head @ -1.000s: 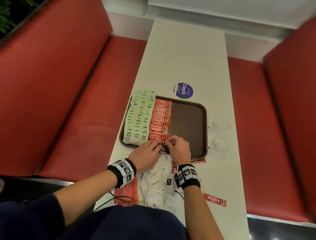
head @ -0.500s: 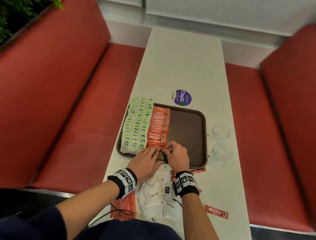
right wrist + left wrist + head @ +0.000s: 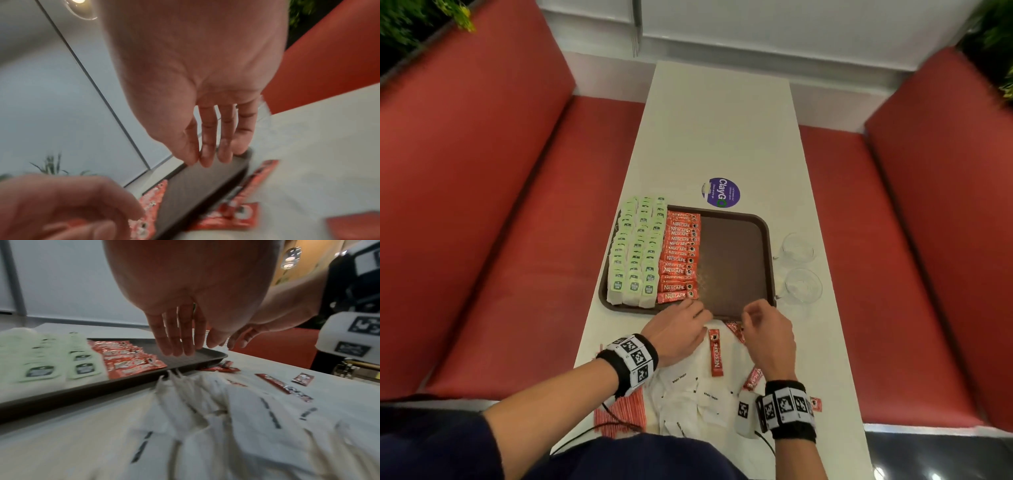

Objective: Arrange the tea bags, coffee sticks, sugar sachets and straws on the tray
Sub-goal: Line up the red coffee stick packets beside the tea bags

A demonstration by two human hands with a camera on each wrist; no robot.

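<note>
The brown tray [image 3: 732, 260] holds rows of green tea bags [image 3: 637, 253] on its left side and a column of red coffee sticks [image 3: 679, 257] beside them. My left hand [image 3: 700, 313] hovers over the tray's near edge, fingers straight [image 3: 180, 344], holding nothing. My right hand [image 3: 753, 310] hangs over the near right part of the tray with relaxed fingers [image 3: 213, 152], also empty. A loose coffee stick [image 3: 716, 353] lies between my hands on the table. White sugar sachets [image 3: 688, 387] and red-striped straws [image 3: 619, 414] lie near the front edge.
Two clear glass cups [image 3: 798, 248] [image 3: 803, 286] stand just right of the tray. A purple round sticker [image 3: 720, 192] is behind it. More loose coffee sticks [image 3: 753, 378] lie by my right wrist. Red bench seats flank the narrow white table [image 3: 722, 120].
Both hands have come off the nearest coffee stick in the column and drawn back to the tray's near edge. The right hand has shifted to the right.
</note>
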